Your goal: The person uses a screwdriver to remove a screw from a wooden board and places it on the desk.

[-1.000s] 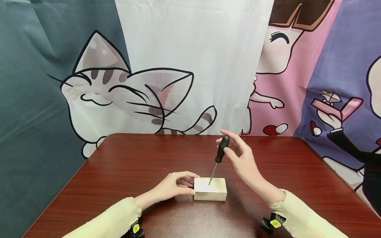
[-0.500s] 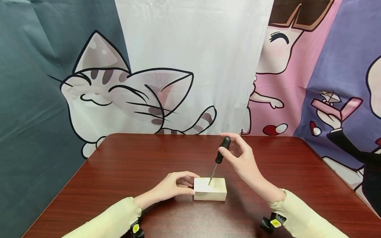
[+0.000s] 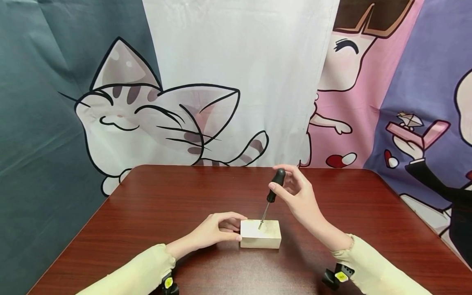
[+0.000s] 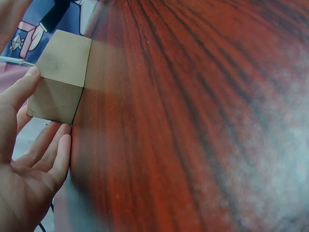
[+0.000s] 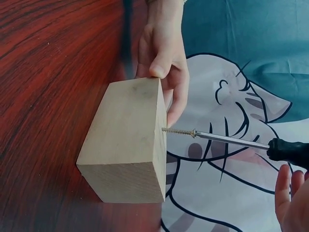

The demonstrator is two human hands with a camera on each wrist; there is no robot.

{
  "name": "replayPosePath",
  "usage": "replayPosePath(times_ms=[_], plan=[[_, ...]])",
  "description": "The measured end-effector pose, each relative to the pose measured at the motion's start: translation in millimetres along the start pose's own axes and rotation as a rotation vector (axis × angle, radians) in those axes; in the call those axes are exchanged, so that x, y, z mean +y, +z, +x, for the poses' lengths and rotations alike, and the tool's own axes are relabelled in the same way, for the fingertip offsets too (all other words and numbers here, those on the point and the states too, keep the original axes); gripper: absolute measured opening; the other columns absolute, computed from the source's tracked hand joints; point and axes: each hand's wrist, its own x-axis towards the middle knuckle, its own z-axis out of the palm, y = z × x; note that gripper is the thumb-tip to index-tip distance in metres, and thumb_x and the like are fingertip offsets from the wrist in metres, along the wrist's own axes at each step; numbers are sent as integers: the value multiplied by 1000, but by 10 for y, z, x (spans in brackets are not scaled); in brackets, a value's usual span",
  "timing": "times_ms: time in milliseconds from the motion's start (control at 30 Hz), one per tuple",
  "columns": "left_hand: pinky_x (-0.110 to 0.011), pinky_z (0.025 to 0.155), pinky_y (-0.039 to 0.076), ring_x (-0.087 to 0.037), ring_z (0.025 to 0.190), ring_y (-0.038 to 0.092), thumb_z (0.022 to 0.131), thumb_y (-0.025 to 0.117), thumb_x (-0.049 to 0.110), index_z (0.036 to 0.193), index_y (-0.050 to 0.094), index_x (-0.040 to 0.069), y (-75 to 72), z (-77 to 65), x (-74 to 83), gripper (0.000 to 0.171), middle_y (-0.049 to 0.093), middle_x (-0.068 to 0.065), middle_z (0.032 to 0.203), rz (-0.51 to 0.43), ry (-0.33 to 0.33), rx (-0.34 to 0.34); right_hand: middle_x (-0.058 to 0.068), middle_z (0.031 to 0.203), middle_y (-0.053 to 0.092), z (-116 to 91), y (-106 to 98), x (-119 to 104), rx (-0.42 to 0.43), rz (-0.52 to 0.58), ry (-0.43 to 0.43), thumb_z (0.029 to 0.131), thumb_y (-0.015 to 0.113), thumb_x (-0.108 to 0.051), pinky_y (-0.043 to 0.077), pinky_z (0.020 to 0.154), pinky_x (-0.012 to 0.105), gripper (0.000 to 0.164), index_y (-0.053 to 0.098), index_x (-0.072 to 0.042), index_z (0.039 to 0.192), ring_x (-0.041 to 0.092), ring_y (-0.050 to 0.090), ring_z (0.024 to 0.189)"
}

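Note:
A pale wooden block (image 3: 260, 242) lies on the table, and my left hand (image 3: 210, 231) grips its left end, the thumb on the near edge and the fingers at the far side. Its end face is turned towards the left wrist view. From the top face stands a brass-coloured screw (image 5: 179, 131), its tip in or at the wood and most of its thread showing. On the screw's head sits the shaft of a black-handled screwdriver (image 3: 280, 177), leaning slightly right. My right hand (image 3: 304, 200) holds the handle between thumb and fingers.
The dark red wooden table (image 3: 177, 192) spreads around the block. Behind it hangs a cloth backdrop (image 3: 236, 49) printed with a cartoon cat and figures. Black wrist cameras (image 3: 333, 278) sit below both sleeves.
My right thumb has moved left across the screwdriver handle, while the index finger has come down a little. The handle's top has shifted slightly right. My left hand and the block stay put.

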Motion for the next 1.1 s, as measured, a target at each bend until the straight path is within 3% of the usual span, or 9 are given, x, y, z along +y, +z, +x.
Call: replayPosePath(times_ms=[167, 267, 467, 567, 700, 833, 1000, 1100], plan=[[-22, 87, 59, -12, 100, 71, 81, 82, 19, 128, 64, 20, -4, 5, -2, 50, 71, -9, 113, 5, 5, 0, -13, 106, 69, 7, -19, -7, -51, 50, -8, 96, 59, 0, 58, 85, 18, 48, 52, -16, 140, 5, 68, 97], [-22, 88, 59, -12, 100, 71, 81, 82, 19, 128, 64, 19, -4, 6, -2, 50, 71, -10, 113, 6, 7, -4, -13, 113, 70, 6, -12, -13, -72, 87, -1, 98, 56, 0, 59, 88, 21, 43, 53, -12, 139, 5, 68, 104], [-22, 88, 59, -12, 100, 71, 82, 81, 19, 129, 64, 19, -2, 2, 7, 50, 71, -10, 113, 8, 6, -1, -4, 98, 68, 7, 12, 1, -30, 37, 9, 92, 71, -11, 58, 77, 22, 36, 60, -13, 126, 10, 68, 87], [-22, 88, 59, -12, 100, 71, 82, 82, 19, 128, 64, 22, -1, 1, 10, 50, 71, -8, 113, 8, -3, 2, -1, 94, 67, 7, 8, 0, -25, 30, 9, 91, 71, -12, 58, 74, 22, 38, 61, -15, 128, 11, 67, 82], [-21, 87, 59, -15, 101, 72, 82, 82, 18, 127, 65, 23, -4, 1, 13, 49, 71, -7, 112, 6, -5, 7, -2, 105, 69, 14, -8, -14, -59, 90, -8, 97, 59, -3, 59, 85, 21, 46, 52, -15, 140, 11, 70, 95], [-21, 87, 59, -15, 101, 71, 81, 82, 18, 127, 65, 23, -6, 0, 15, 49, 71, -7, 113, 8, -8, 7, -3, 113, 69, 16, -8, -20, -93, 164, -15, 99, 52, 2, 61, 86, 26, 43, 50, -9, 140, 13, 70, 104], [-21, 87, 59, -12, 100, 71, 82, 81, 19, 128, 64, 21, -5, 3, 15, 49, 71, -7, 112, 7, -4, 2, -3, 98, 66, 7, 9, -12, -39, 70, -1, 92, 69, -7, 59, 74, 22, 38, 58, -12, 128, 13, 68, 80], [-21, 87, 59, -11, 100, 71, 82, 81, 19, 128, 64, 22, -3, 4, 14, 49, 71, -7, 112, 9, -4, 2, -1, 89, 64, 6, 7, -7, -30, 35, 4, 90, 71, -8, 56, 68, 21, 40, 59, -15, 128, 13, 64, 72]])
